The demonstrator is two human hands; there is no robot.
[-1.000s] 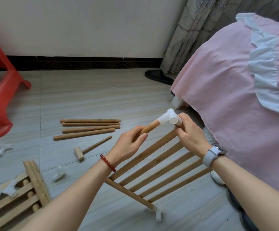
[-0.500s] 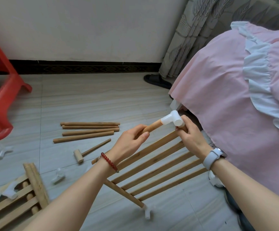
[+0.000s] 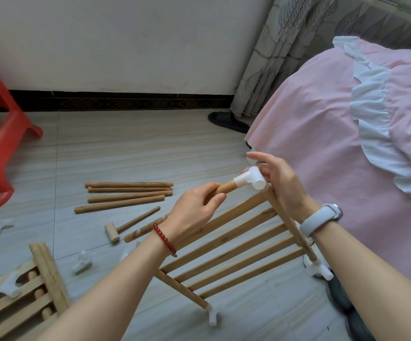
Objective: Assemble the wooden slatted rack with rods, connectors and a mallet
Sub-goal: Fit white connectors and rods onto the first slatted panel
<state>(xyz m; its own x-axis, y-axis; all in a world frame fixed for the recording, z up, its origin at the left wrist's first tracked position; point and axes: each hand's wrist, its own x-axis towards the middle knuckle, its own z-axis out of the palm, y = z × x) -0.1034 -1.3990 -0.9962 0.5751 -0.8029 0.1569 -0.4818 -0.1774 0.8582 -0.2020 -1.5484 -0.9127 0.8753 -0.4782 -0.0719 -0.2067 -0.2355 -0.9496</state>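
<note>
Left hand [image 3: 194, 212] curled round a wooden rod [image 3: 225, 187], its far end seated in a white connector [image 3: 250, 179] at the far right corner of the tilted slatted panel [image 3: 236, 244]. Right hand [image 3: 279, 183] behind the connector, fingers loosely spread, touching it. Mallet [image 3: 123, 227] lying on the floor to the left, near four spare rods [image 3: 128, 194].
</note>
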